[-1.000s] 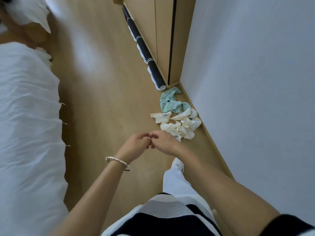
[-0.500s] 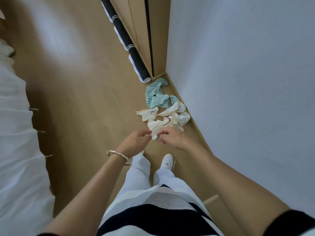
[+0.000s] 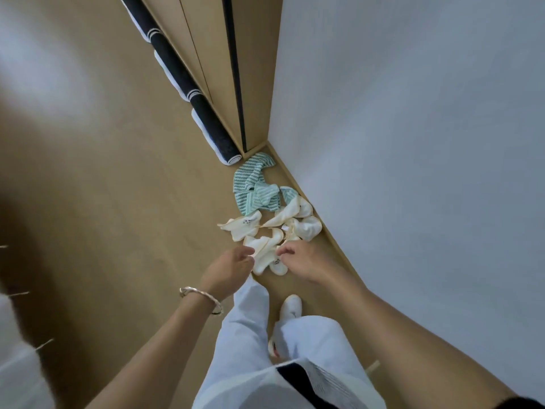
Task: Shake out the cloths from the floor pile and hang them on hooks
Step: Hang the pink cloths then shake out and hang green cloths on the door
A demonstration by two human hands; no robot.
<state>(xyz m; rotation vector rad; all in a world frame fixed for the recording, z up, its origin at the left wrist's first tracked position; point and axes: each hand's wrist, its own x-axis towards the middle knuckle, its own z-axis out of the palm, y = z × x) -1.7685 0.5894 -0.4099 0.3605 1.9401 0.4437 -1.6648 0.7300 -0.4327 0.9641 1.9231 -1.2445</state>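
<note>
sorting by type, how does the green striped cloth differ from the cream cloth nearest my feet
The green striped cloth is teal-and-white striped; the cream cloth is plain with a small dark motif. The green striped cloth lies at the far end of the pile by the rolled mat; the cream cloth at its near end. Both lie crumpled on the floor.

Both bare forearms reach forward and down, drawing toward each other. The left hand (image 3: 231, 270) and the right hand (image 3: 305, 258) sit side by side with a small gap between them. Their fingers curl toward each other, and whether either pinches anything is unclear.
</note>
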